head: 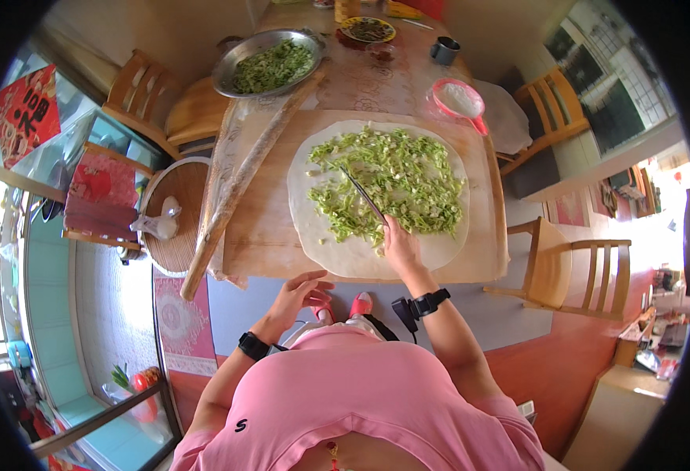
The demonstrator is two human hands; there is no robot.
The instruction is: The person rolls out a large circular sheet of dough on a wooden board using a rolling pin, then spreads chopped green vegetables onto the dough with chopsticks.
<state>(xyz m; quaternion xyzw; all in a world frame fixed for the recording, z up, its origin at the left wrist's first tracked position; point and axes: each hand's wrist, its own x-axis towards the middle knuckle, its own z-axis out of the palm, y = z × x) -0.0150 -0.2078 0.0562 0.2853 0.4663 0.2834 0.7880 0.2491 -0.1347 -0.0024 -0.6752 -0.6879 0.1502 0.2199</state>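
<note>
A wide round sheet of dough lies on a wooden board, with shredded green vegetable filling spread over much of it. My right hand holds a pair of dark chopsticks, their tips in the filling at its left part. My left hand is empty with its fingers apart, near the board's front edge and just below the dough. A long wooden rolling pin lies slanted along the board's left side. More green filling sits in a metal basin at the back left.
A red-rimmed strainer or bowl of white powder stands at the back right, with a dark mug behind it. A patterned plate of food is farther back. Left of the board, a plastic bag rests on a round slatted surface. Wooden chairs flank the table.
</note>
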